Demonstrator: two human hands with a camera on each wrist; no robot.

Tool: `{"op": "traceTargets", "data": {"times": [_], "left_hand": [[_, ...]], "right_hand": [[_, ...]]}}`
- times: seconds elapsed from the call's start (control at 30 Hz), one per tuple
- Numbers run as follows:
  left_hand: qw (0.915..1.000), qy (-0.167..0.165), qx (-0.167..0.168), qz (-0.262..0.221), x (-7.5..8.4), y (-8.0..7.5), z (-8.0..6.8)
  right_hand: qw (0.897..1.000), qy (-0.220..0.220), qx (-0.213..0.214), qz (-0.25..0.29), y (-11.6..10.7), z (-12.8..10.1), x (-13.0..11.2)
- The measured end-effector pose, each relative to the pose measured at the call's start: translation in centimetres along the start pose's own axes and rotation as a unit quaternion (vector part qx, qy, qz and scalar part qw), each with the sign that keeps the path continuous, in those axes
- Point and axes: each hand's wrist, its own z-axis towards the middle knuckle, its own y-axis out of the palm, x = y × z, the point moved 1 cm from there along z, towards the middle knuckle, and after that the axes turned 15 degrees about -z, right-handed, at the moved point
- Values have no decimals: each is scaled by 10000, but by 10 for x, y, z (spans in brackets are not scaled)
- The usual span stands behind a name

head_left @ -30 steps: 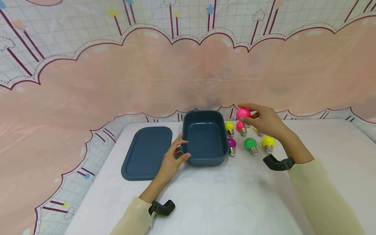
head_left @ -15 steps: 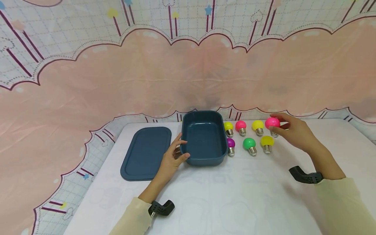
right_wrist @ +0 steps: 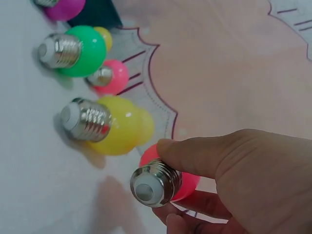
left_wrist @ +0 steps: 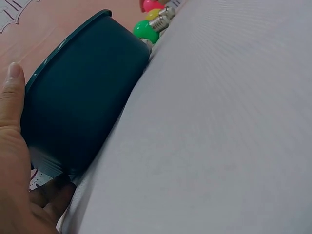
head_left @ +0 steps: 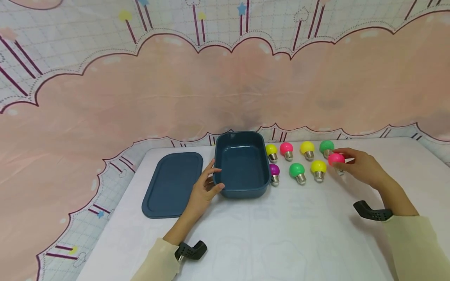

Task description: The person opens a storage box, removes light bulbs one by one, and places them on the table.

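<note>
My right hand pinches a pink light bulb by its round globe between thumb and fingers. Its metal screw base faces the camera in the right wrist view. This bulb is at the right end of the front row, just right of a yellow bulb and before a green bulb. My left hand holds the left side of a dark blue rectangular container, fingertips at the rim. In the left wrist view the thumb lies along the container's wall.
A matching flat blue lid lies left of the container. Right of it, two rows of bulbs rest on the white table, among them a purple one, another green one and another pink one. A patterned cloth hangs behind.
My right hand has carried the pink bulb rightward past the back row, then nearer and lower beside the front row, uncovering the back green bulb. My left hand stays at the container.
</note>
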Motion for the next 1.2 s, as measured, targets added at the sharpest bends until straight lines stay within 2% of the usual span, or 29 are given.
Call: {"op": "traceTargets", "data": {"times": [0.23, 0.33, 0.73, 0.97, 1.2], "left_hand": [[10000, 40, 44, -33, -24, -8, 5], [9999, 88, 45, 16, -28, -10, 5], [9999, 114, 69, 83, -27, -10, 4], [9999, 61, 38, -79, -17, -8, 3], [9999, 25, 93, 55, -25, -11, 2]], "right_hand": [[9994, 156, -298, 21, 10, 5, 10], [9991, 212, -377, 26, 14, 6, 13], [9987, 204, -476, 38, 15, 7, 15], [9981, 250, -562, 41, 14, 7, 13], [9972, 326, -665, 101, 15, 6, 11]]}}
